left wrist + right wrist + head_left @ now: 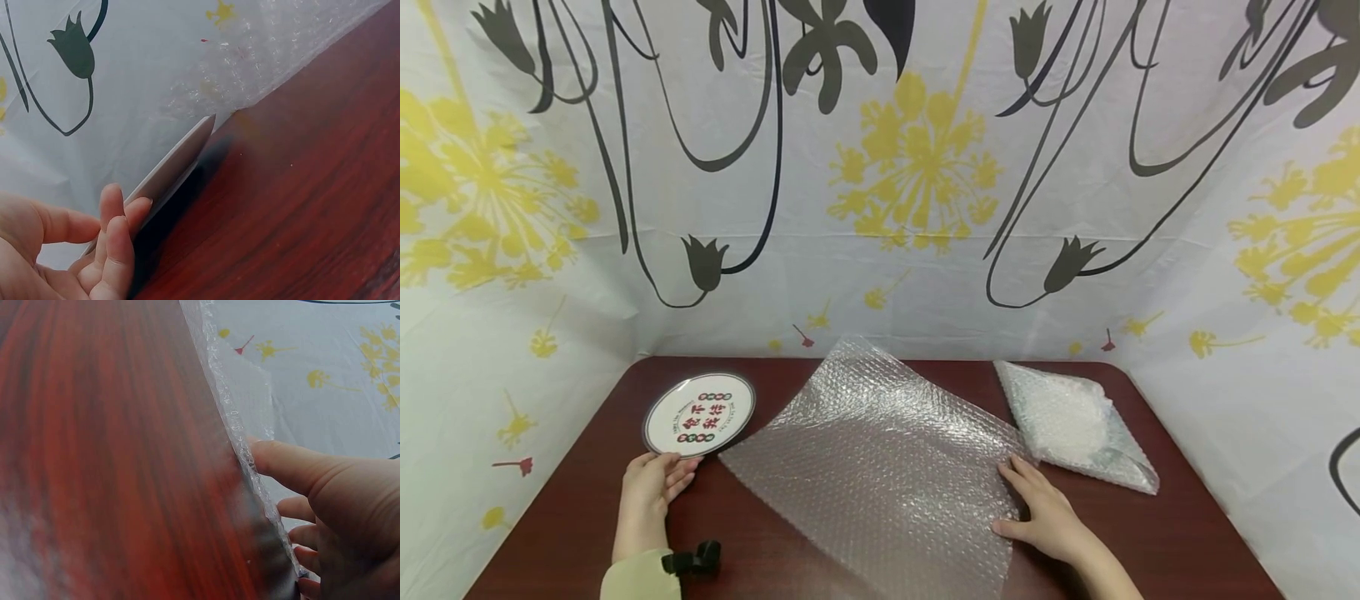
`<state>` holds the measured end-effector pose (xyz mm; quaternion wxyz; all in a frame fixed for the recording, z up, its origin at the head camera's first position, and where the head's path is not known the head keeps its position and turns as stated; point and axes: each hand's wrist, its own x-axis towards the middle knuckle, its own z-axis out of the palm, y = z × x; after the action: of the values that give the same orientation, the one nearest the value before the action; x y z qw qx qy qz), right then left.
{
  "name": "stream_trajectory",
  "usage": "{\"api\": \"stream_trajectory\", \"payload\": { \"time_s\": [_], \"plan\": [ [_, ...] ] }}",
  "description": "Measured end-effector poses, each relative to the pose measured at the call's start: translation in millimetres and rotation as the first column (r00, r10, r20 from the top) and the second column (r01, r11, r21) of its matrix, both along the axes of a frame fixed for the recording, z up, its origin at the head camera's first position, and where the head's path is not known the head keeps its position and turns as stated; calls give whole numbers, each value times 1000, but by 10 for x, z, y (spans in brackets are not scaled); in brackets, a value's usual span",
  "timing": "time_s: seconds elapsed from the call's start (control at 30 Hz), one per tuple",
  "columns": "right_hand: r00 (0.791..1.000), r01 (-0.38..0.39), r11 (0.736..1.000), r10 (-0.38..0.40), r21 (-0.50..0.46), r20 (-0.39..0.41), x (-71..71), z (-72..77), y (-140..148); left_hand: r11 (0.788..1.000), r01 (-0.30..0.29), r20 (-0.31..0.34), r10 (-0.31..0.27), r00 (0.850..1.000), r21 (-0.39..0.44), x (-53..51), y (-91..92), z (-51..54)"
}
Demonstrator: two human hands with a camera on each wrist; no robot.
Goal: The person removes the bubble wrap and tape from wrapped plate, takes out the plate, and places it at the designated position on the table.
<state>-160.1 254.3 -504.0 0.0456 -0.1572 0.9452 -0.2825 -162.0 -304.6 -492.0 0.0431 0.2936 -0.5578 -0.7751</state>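
Observation:
A white round plate (706,414) with a dark rim and red and green lettering is at the table's left. My left hand (652,493) pinches its near edge, thumb on one side and fingers on the other. In the left wrist view the plate (178,156) appears edge-on, tilted above its shadow, and the hand (75,244) holds its lower end. A large sheet of bubble wrap (880,467) lies cornerwise across the middle. With fingers spread, my right hand (1043,510) rests on the sheet's right edge. In the right wrist view this hand (337,506) touches the wrap's edge (234,419).
A flat bubble-wrapped package (1067,417) lies at the back right, close to the sheet's right corner. The dark red table (557,517) ends at a patterned cloth (865,283) behind and at both sides. A black strap (692,560) is around the left wrist.

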Motion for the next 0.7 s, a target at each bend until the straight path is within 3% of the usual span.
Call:
{"api": "stream_trajectory", "payload": {
  "time_s": [0.4, 0.7],
  "plan": [
    [1000, -4, 1000, 4, 1, 7, -3, -14, 2, 999, -6, 18, 6, 1000, -31, -24, 20, -34],
    [999, -9, 1000, 9, 2, -35, -2, -41, 11, 997, -17, 13, 18, 1000, -70, -24, 57, -51]
  ]
}}
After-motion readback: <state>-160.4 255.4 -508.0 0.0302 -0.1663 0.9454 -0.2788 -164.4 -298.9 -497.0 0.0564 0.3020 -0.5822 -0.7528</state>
